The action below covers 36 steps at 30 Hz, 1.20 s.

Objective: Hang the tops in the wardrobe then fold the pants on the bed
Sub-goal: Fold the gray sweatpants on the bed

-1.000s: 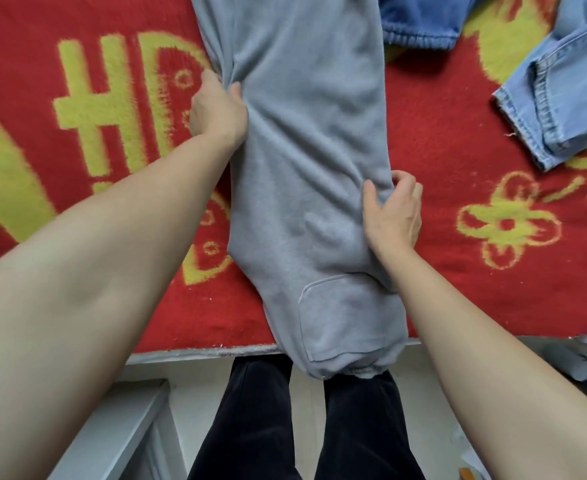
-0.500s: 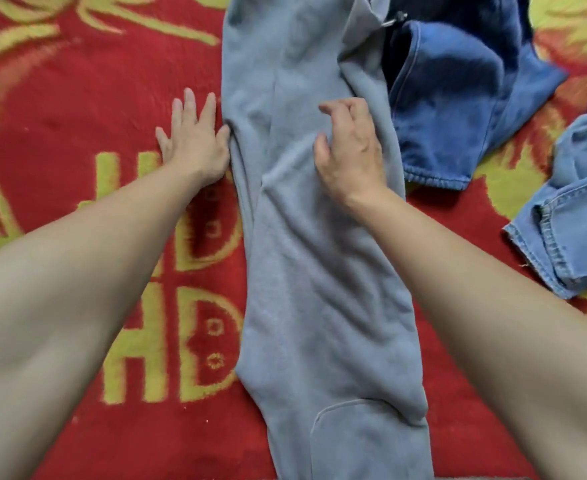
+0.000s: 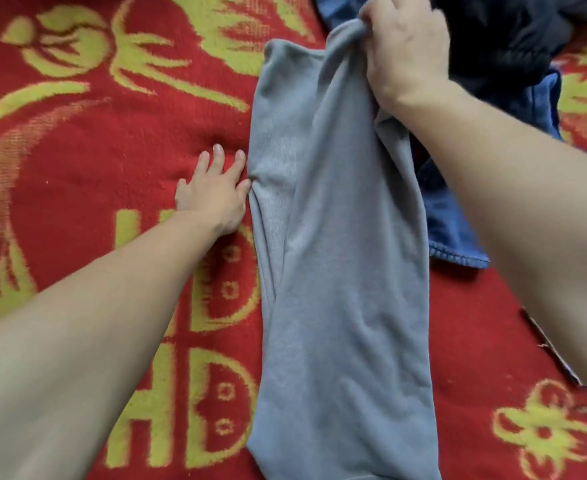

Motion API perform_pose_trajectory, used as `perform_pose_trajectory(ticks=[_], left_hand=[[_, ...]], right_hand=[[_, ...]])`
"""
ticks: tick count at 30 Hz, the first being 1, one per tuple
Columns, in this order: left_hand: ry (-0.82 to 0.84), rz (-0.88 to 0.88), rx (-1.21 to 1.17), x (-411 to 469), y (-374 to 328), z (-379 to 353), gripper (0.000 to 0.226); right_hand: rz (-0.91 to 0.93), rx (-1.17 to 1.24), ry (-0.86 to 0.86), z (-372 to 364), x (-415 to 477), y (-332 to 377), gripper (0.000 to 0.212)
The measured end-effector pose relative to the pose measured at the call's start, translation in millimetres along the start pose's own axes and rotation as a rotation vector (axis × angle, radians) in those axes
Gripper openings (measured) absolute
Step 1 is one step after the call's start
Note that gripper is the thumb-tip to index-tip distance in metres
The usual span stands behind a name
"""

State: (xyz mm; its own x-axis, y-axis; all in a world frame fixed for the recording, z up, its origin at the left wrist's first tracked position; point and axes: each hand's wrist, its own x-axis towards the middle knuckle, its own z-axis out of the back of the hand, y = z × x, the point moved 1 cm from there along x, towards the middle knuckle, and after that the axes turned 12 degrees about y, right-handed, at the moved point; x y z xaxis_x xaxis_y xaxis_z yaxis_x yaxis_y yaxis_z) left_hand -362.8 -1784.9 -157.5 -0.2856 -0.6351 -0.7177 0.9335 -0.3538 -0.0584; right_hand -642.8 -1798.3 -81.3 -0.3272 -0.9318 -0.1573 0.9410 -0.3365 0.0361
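Toward the upper right of the frame, gripping a bunched handful of the grey sweatpants (image 3: 337, 271) with the right hand (image 3: 406, 50), fingers curled tight round the cloth and raising that end off the red blanket (image 3: 77, 168). Left of centre, pressing the left hand (image 3: 212, 195) flat on the blanket, fingers straight and spread, holding nothing, its thumb side just touching the pants' left edge rather than pinning it. Stretching down the middle of the frame, from the raised end at the top to the bottom edge, with 1 layer lapped over another along the left side.

Risking a skewed fold, judging by that grip: holding only 1 gathered corner, so possibly letting the far layer sag and crease. Risking a slide too, with nothing weighing the cloth down. Possibly dragging the blue jeans (image 3: 458, 237) touching the right edge, and the dark garment (image 3: 510, 29) beyond.

Reading yellow woven letters at lower left: 2 rows of "HD" (image 3: 188, 403), the upper row partly hidden by the forearm. Spotting no garment tags or brand marks.
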Motion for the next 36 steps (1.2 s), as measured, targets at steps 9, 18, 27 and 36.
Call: perform_pose_trajectory(ticks=[9, 18, 27, 36], left_hand=[[-0.031, 0.004, 0.005, -0.7, 0.3, -4.1, 0.055], [-0.022, 0.005, 0.001, -2.1, 0.8, -2.2, 0.055], [-0.048, -0.01, -0.088, -3.4, -3.0, 14.3, 0.049], [-0.426, -0.065, -0.993, 39.8, -73.1, 81.7, 0.046]], right_hand=[[-0.083, 0.167, 0.285, -27.8, 9.8, 11.9, 0.035], [-0.411, 0.667, 0.462, -42.2, -44.7, 3.0, 0.056], [-0.583, 0.883, 0.229, -32.0, -7.1, -15.8, 0.048], [-0.465, 1.002, 0.295, -57.4, -7.4, -26.0, 0.06]])
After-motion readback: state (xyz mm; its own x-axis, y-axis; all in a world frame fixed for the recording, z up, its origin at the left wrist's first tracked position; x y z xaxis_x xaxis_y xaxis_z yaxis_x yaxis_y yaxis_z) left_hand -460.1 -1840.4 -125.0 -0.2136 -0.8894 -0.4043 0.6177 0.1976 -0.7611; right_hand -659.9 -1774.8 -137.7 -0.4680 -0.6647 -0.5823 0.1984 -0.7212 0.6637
